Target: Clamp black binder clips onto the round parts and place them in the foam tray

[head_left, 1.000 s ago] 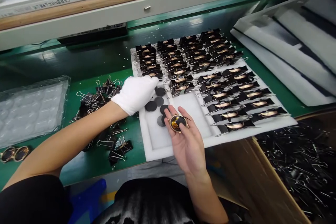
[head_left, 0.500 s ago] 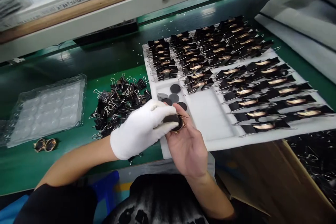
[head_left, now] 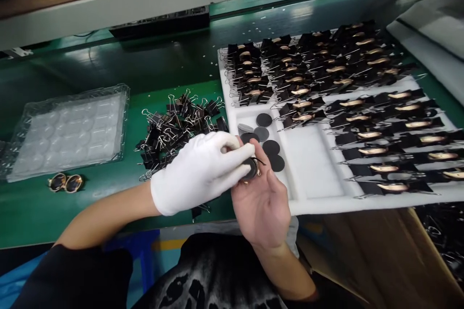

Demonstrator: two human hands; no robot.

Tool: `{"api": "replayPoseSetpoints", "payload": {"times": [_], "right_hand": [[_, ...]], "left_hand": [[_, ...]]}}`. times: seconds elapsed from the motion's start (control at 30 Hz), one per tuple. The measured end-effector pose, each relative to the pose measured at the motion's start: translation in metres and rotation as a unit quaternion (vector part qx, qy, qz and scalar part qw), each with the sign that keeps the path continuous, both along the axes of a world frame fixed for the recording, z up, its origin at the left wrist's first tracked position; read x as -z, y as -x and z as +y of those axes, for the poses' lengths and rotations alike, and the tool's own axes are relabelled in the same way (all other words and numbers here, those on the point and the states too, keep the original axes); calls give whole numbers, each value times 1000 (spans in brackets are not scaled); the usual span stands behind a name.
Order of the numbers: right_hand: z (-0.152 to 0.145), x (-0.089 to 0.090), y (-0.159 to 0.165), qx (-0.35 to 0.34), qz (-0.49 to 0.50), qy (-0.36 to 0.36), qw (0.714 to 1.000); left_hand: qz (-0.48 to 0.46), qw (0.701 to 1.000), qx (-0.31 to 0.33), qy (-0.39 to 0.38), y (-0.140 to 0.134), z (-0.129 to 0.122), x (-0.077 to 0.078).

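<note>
My left hand (head_left: 206, 169), in a white glove, is closed with its fingertips pressed on a gold-rimmed round piece with a dark face (head_left: 250, 170). My bare right hand (head_left: 263, 203) lies palm up beneath the same piece, its fingers curled round the far side and its thumb raised. A thin dark strip (head_left: 258, 161) sticks out at the piece's upper edge. The glove hides much of the piece. Just beyond the fingers, several dark round discs (head_left: 271, 147) lie in a compartment of the white foam tray (head_left: 315, 164).
Rows of black binder clips (head_left: 384, 169) gripping gold pieces fill much of the tray. A heap of loose binder clips (head_left: 177, 125) lies left of it. Farther left are a clear plastic blister tray (head_left: 72, 130) and a gold pair of joined round frames (head_left: 65, 182). A cardboard box (head_left: 391, 246) stands below right.
The view has shifted, so the bench things sit further right and the near edge higher. Both hands stay together on the gold-rimmed piece; more dark discs show beyond them.
</note>
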State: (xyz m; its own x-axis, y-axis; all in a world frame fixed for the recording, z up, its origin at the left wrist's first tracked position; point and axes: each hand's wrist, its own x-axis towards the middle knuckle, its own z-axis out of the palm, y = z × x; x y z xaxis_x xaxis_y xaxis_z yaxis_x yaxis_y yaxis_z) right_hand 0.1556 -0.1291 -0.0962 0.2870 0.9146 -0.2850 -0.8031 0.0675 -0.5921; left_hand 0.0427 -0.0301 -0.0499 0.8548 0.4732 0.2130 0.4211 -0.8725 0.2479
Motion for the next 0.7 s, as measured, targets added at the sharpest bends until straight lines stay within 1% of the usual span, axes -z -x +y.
{"api": "replayPoseSetpoints", "payload": {"times": [0.07, 0.13, 0.2, 0.3, 0.37, 0.4, 0.5, 0.57, 0.63, 0.67, 0.7], "right_hand": [[-1, -1, 0, -1, -21, 7, 1000], [-4, -1, 0, 1, -29, 12, 1000], [-7, 1, 0, 3, -28, 9, 1000], [-14, 5, -3, -11, -48, 0, 999], [-18, 8, -8, -29, -96, -9, 995], [-20, 10, -12, -36, -136, -12, 990], [-23, 16, -25, -41, -283, -15, 958], [-22, 20, -33, -29, -340, -22, 940], [-21, 24, -38, -12, -349, -32, 936], [-21, 26, -40, -3, -345, -36, 938], [-21, 27, -41, 3, -339, -39, 940]], "left_hand": [[-39, 997, -44, 40, 0, -2, 0], [-55, 992, -81, 79, -1, -5, 0], [-46, 988, -90, 120, -2, -7, -2], [-31, 980, -69, 182, -1, -7, -5], [-47, 974, -58, 213, 1, -7, -7], [-64, 970, -60, 225, 1, -7, -8], [-115, 955, -75, 262, 1, -9, -9], [-136, 947, -68, 285, 1, -8, -10], [-115, 949, -20, 293, 4, -3, -13], [-83, 958, 4, 276, 8, 2, -17], [-37, 970, 9, 239, 14, 8, -22]]}}
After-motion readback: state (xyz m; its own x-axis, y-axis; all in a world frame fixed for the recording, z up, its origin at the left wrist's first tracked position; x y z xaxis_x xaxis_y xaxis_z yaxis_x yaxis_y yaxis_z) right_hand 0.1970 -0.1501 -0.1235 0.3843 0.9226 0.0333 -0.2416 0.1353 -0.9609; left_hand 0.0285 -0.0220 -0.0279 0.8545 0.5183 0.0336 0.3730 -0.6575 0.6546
